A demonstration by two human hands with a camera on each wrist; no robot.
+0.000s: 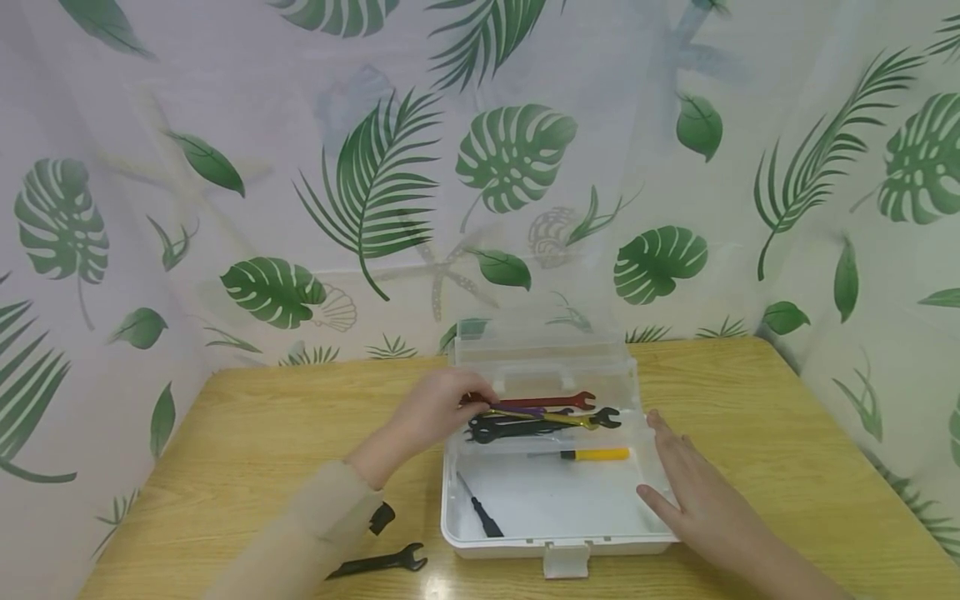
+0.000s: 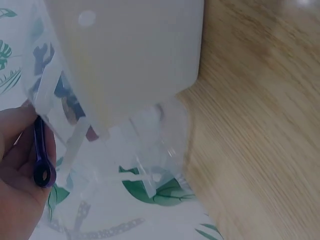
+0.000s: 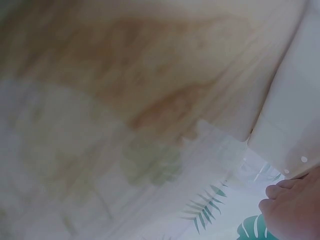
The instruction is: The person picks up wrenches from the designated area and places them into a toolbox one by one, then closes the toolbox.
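Note:
A white toolbox (image 1: 525, 546) lies open on the table, its clear lid tipped toward the back. My left hand (image 1: 438, 406) reaches over its left wall and pinches a purple wrench (image 2: 41, 145) whose ring end shows in the left wrist view. Around that wrench, in the clear upper tray, are a red wrench (image 1: 555, 402), a yellow wrench (image 1: 577, 419) and several black wrenches (image 1: 506, 431). My right hand (image 1: 697, 492) rests along the toolbox's right side with fingers extended.
Inside the box bottom lie a yellow-handled screwdriver (image 1: 603, 454) and a black-handled screwdriver (image 1: 483, 517). On the wooden table (image 1: 247, 433), a black wrench (image 1: 386, 561) and a small black object (image 1: 382, 518) sit by the left sleeve. A leaf-print curtain (image 1: 525, 275) hangs behind.

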